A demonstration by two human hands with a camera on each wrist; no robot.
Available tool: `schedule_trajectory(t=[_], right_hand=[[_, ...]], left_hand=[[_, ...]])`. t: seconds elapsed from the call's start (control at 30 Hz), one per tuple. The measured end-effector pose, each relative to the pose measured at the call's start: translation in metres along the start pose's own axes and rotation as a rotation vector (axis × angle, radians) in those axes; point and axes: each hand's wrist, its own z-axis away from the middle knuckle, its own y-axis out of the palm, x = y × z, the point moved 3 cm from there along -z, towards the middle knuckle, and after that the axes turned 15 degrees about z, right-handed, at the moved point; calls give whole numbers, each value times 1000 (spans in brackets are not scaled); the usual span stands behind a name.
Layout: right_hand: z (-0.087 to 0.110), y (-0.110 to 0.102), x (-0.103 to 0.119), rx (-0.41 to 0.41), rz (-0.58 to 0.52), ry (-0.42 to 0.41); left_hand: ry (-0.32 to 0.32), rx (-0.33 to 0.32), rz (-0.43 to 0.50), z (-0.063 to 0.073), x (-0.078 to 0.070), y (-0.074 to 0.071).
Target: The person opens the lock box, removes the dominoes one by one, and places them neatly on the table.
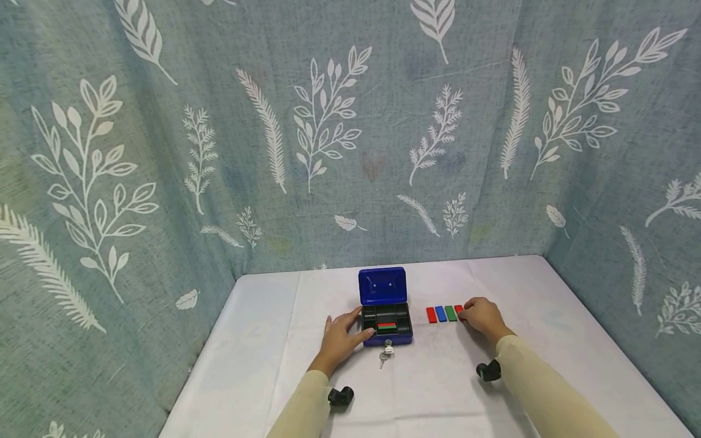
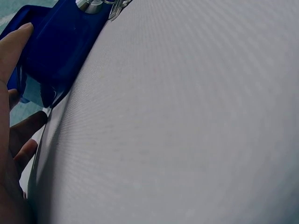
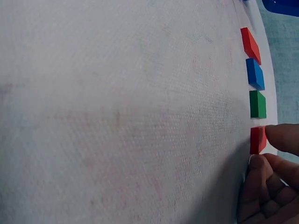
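A blue cash box (image 1: 387, 342) stands with its lid (image 1: 383, 286) raised, showing a black compartment tray. In the tray's middle lie a red block (image 1: 386, 325) and a green block (image 1: 386, 328). My left hand (image 1: 341, 340) rests against the box's left side, fingers extended, its thumb (image 2: 18, 42) on the rim in the left wrist view. To the right of the box, a row holds a red block (image 1: 431, 315), a blue block (image 1: 440, 314), a green block (image 1: 451, 313) and another red block (image 3: 257, 140). My right hand (image 1: 484, 317) pinches that last red block, thumb and fingertips at its sides.
Keys (image 1: 383, 359) hang from the lock at the box's front and lie on the white cloth (image 1: 427, 389). A leaf-patterned curtain (image 1: 378, 207) rises behind the table and along both sides.
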Motion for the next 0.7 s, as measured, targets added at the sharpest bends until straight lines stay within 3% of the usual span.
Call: schedule_trajectory(t=[0.4,0.7], right_hand=[[3,4,-5,-1,-81,37],[13,-1,13,-28,-160,19]], left_hand=[[-3,0,-3,1,1,0],[10,-9,1,-1,-1,1]])
